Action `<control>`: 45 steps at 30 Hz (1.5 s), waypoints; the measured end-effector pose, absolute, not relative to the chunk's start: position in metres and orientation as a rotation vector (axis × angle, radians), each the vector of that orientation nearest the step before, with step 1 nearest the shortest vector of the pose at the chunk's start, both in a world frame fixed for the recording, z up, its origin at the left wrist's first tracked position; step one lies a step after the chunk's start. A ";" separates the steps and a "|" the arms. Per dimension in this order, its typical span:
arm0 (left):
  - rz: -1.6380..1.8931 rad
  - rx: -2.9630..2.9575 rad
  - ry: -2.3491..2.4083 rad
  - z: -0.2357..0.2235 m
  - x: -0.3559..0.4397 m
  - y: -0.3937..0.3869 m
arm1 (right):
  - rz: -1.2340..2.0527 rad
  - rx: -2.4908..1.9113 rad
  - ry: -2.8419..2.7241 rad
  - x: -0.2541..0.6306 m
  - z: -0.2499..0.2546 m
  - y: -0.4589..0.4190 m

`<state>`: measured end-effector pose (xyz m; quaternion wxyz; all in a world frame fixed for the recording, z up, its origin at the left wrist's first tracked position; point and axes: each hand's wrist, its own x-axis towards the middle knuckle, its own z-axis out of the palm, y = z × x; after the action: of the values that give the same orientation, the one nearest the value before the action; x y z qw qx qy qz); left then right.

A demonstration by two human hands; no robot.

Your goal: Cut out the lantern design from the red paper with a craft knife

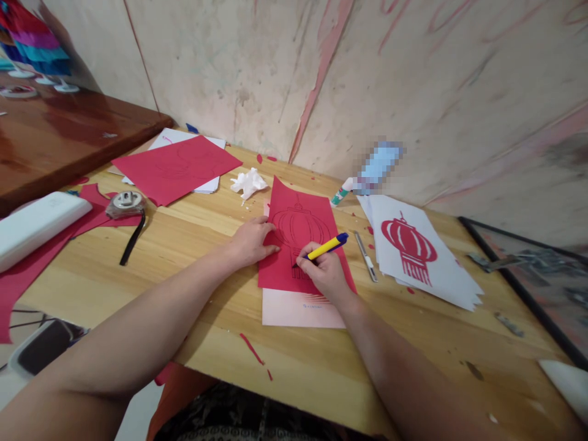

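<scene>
Pinching yellow pen [326, 247], right grip [325, 275] over red paper [301, 228], left grip [254, 241] splayed at its edge

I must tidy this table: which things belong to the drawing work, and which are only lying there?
Probably in the job:
Yellow-and-blue plastic pen, in the right hand
Rectangular red paper sheet with lantern outline, touched by the left hand
Perhaps slim silver metal knife

Probably lying about:
Crumpled white tissue
Long rounded white case
Narrow red paper strip
</scene>
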<state>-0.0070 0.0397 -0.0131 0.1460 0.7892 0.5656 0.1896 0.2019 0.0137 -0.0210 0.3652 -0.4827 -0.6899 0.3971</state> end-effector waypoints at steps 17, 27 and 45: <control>0.533 2.271 1.628 -0.013 -0.007 0.040 | 1.052 -1.218 -1.786 0.202 -0.019 0.013; 0.537 2.277 1.636 -0.014 -0.008 0.039 | 1.107 -1.183 -1.801 0.204 -0.019 0.013; 0.497 2.280 1.643 -0.010 -0.006 0.038 | 1.147 -1.187 -1.786 0.204 -0.017 0.012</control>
<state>-0.0062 0.0378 -0.0097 0.1432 0.7907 0.5697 0.1723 0.2043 0.0116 -0.0171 0.3471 -0.4577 -0.6887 0.4424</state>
